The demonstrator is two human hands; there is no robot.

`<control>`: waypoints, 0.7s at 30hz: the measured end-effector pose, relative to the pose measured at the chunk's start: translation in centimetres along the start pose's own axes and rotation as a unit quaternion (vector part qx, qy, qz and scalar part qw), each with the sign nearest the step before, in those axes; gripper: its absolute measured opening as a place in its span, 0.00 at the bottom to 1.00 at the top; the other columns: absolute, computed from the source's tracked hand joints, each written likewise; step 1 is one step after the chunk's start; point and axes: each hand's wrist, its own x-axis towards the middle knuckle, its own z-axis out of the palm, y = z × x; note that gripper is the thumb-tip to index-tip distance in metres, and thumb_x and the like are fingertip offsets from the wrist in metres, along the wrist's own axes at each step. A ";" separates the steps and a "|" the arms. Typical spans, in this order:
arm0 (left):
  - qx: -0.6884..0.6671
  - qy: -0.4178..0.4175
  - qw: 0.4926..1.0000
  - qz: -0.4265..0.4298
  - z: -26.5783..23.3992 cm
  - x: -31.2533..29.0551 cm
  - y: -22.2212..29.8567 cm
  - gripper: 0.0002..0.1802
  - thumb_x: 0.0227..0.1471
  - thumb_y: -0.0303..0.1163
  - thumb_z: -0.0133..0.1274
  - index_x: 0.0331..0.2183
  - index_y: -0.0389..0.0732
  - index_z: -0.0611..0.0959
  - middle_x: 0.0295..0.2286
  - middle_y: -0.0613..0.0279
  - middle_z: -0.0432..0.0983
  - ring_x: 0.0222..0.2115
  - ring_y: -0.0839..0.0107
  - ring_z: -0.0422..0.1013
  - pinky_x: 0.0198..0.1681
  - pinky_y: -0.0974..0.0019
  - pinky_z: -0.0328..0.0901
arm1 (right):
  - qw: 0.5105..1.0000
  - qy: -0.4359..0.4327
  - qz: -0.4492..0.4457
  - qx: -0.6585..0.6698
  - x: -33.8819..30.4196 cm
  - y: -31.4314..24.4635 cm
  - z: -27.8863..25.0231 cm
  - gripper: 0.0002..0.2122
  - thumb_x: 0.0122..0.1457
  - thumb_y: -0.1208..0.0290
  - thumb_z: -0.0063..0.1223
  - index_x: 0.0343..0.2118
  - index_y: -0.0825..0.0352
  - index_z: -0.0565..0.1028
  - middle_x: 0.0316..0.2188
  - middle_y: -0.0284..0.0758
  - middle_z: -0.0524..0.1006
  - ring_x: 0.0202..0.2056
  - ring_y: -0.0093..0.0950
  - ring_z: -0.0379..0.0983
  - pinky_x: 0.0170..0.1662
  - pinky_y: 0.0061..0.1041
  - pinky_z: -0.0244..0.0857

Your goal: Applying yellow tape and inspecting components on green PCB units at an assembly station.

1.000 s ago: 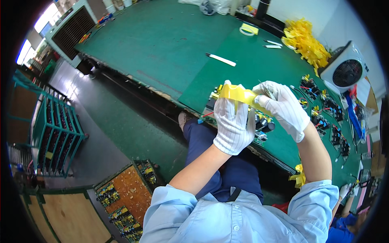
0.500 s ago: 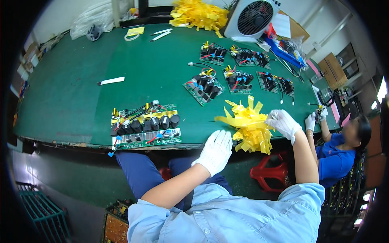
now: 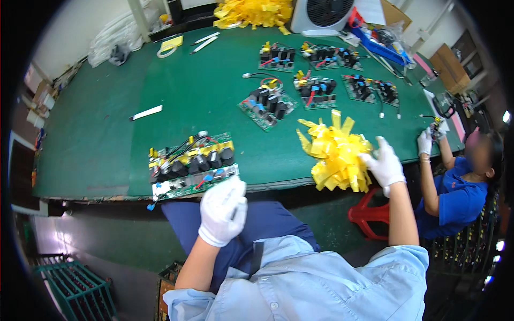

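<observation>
My left hand (image 3: 222, 212), in a white glove, is raised at the table's front edge with its fingers drawn together. Whatever it may hold is hidden or too small to make out. Just beyond it lies a large circuit board (image 3: 184, 177) with black capacitors, yellow-wrapped parts and several wires. My right hand (image 3: 386, 167), also gloved, has its fingers apart. It is beside a heap of yellow tape strips (image 3: 340, 152), its thumb close to or touching the right side of the heap.
Several smaller circuit boards (image 3: 267, 107) lie at the right back. A white-handled tool (image 3: 146, 113) is left of centre. More yellow strips (image 3: 254, 12) and a grey fan (image 3: 323, 18) stand at the far edge. A co-worker (image 3: 455, 187) sits at the right, near a red stool (image 3: 369, 215).
My left hand has moved left from beside the yellow strips to the large board, and its fingers have closed. My right hand's fingers have spread beside the heap. The view has shifted slightly.
</observation>
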 end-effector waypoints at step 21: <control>0.319 -0.310 0.891 -0.093 -10.2 3.2 -9.1 0.61 0.30 0.60 0.69 0.63 0.47 0.62 0.52 0.53 0.69 0.52 0.56 0.68 0.53 0.53 0.61 | 0.785 0.081 -0.589 0.174 -4.5 -20.5 4.4 0.25 0.48 0.73 0.65 0.51 0.65 0.73 0.24 0.37 0.73 0.23 0.35 0.72 0.24 0.32 0.66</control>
